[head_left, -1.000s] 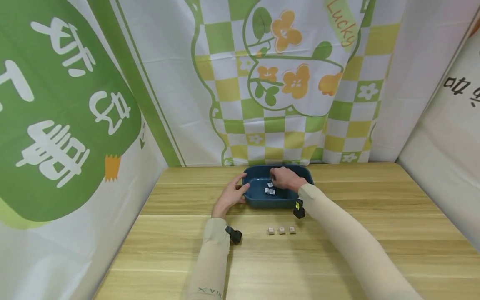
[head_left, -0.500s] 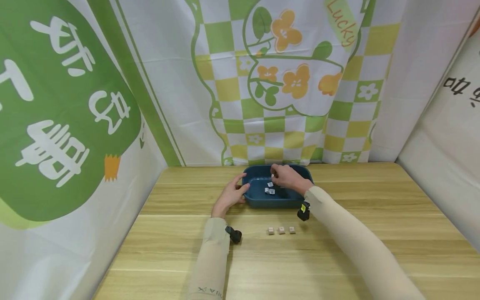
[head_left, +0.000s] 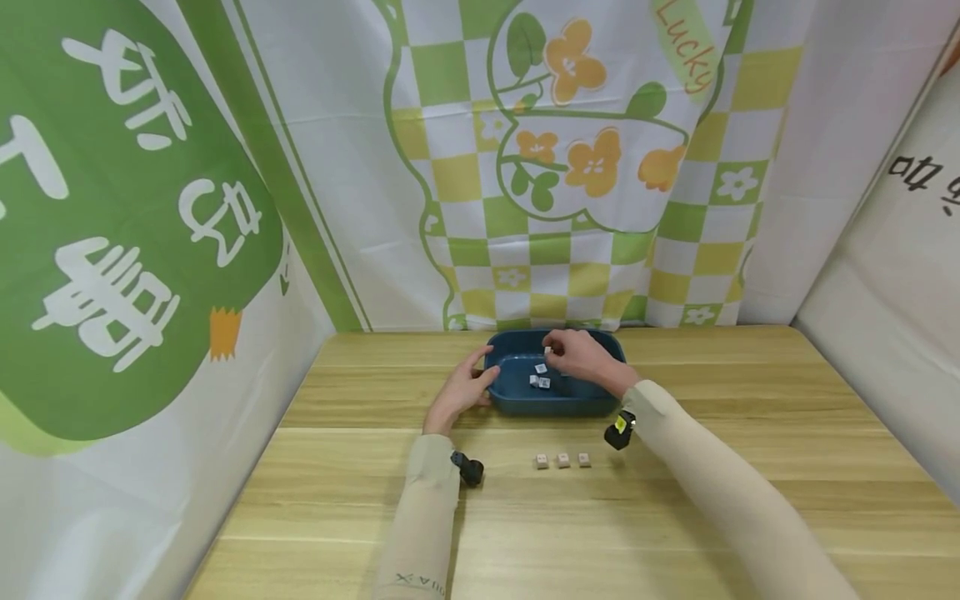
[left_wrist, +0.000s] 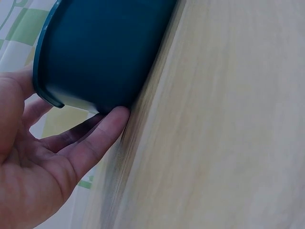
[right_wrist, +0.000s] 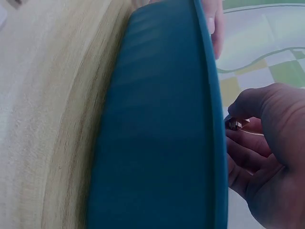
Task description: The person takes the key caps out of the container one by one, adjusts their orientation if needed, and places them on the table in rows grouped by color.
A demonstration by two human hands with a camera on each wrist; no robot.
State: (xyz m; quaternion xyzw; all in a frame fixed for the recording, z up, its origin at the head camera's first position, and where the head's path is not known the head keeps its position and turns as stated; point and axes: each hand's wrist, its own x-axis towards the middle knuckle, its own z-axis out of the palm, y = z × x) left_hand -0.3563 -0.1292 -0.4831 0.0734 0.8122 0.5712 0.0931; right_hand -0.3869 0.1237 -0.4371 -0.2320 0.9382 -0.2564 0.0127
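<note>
A dark blue plastic tub stands at the table's back edge. My left hand grips its left end; in the left wrist view the fingers reach under the tub's corner. Over the tub, my right hand pinches a small keycap between thumb and fingers, its hollow underside partly showing. Several white keycaps lie on the tub floor below that hand, some partly covered by it. Three pale pink keycaps sit in a row on the table in front of the tub.
The light wooden table spreads out on both sides of the tub. Behind it hangs a checked green and white curtain, close to the back edge. Printed cloth walls rise at left and right.
My right hand has risen slightly from the tub floor with a keycap in its fingers, its wrist shifting right and nearer. My left hand and the row of keycaps stay put.
</note>
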